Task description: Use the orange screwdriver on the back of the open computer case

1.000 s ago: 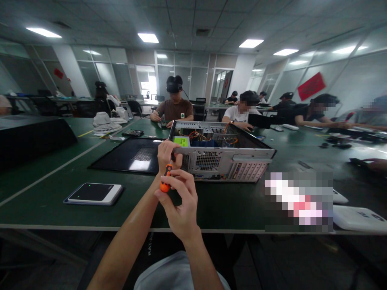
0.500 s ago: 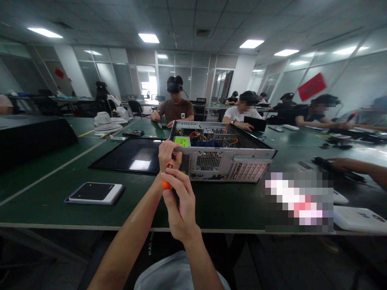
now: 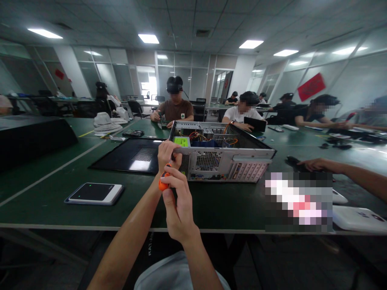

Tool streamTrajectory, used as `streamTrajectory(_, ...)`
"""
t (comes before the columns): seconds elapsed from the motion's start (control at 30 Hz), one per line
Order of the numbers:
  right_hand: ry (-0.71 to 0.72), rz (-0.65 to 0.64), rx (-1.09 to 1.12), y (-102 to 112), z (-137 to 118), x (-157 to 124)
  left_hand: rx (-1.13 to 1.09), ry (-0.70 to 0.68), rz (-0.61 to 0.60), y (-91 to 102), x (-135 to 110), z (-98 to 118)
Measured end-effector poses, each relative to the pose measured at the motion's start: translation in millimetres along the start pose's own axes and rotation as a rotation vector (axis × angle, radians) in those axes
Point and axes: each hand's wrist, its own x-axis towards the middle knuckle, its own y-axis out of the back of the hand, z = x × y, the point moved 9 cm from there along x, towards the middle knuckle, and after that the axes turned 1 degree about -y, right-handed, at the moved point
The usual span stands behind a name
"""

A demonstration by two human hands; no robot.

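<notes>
An opened computer case lies on its side in front of me, its rear panel facing me and coloured cables inside. My right hand is closed around the orange handle of a screwdriver, whose shaft points at the left end of the rear panel. At that corner my left hand grips the case edge, fingers curled beside the shaft. The screwdriver tip is hidden behind the fingers. Just inside the case near my left hand, a bright yellow-green label shows.
A black side panel lies flat left of the case. Nearer me sits a white-and-black flat device. A white fan stands farther back. At right, another person's hand touches a dark object, beside a blurred-out area and a white device.
The screwdriver handle and my right hand have shifted slightly left, and the handle is tilted more. My left hand stays at the corner. The other person's hand at right has moved left.
</notes>
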Motion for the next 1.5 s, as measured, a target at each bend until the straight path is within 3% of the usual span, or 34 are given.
streamTrajectory(0.37, 0.02, -0.002, 0.014, 1.7, -3.7, 4.3, 0.005, 0.048, -0.034, -4.1, -1.5, -6.4)
streamTrajectory(0.53, 0.018, 0.089, -0.102, 7.4, -0.2, 1.9, 0.006, 0.044, -0.058, -3.6, 1.1, -4.2)
streamTrajectory(0.7, 0.032, 0.173, -0.033, 12.9, 0.1, 2.1, 0.015, 0.009, -0.039, 0.4, 3.1, 1.6)
streamTrajectory(0.8, 0.034, 0.216, -0.108, 16.1, -2.2, 1.6, 0.002, -0.011, -0.019, 1.5, 2.5, 2.8)
streamTrajectory(1.03, 0.075, 0.303, -0.097, 23.3, -6.7, -1.7, 0.054, 0.037, -0.036, -3.1, -1.5, -4.3)
streamTrajectory(1.23, 0.071, 0.274, -0.194, 22.5, -6.9, -2.6, 0.017, 0.024, -0.014, -0.9, 0.5, -1.7)
streamTrajectory(1.5, 0.066, 0.088, -0.058, 5.9, -6.7, -1.3, 0.023, 0.057, -0.033, -4.8, -2.4, -8.5)
